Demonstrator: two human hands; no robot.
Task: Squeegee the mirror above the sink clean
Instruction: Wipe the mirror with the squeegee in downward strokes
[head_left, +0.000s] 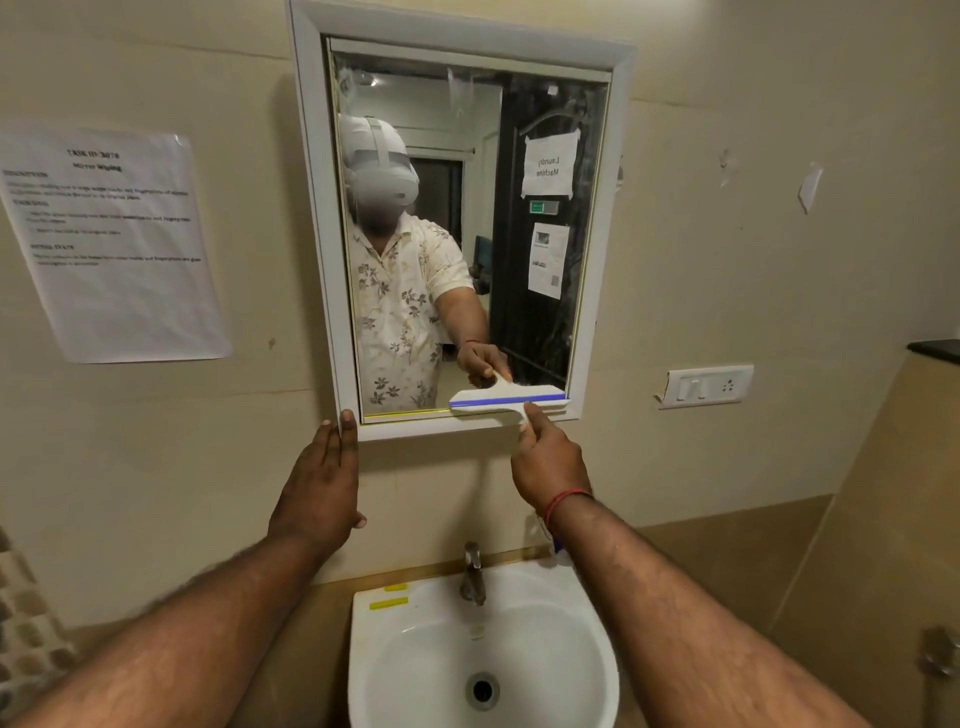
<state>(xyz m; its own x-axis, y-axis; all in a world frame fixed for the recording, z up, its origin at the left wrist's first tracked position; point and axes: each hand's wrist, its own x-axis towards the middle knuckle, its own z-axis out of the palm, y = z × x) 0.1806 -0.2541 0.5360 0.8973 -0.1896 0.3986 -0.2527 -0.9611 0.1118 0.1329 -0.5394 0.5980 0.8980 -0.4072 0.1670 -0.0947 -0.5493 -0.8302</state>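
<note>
A white-framed mirror (540, 171) hangs on the beige wall above a white sink (587, 675). My right hand (548, 462) grips the handle of a white squeegee (485, 408) with a blue blade strip. The blade lies against the glass at the mirror's bottom right edge. My left hand (322, 488) is flat against the wall, its fingertips touching the frame's lower left corner. Smears show on the glass near the top.
A metal tap (472, 574) stands behind the basin, with yellow tape strips (388, 603) on the sink's rim. A printed sheet (114, 244) is taped to the wall on the left. A switch plate (706, 385) sits to the mirror's right.
</note>
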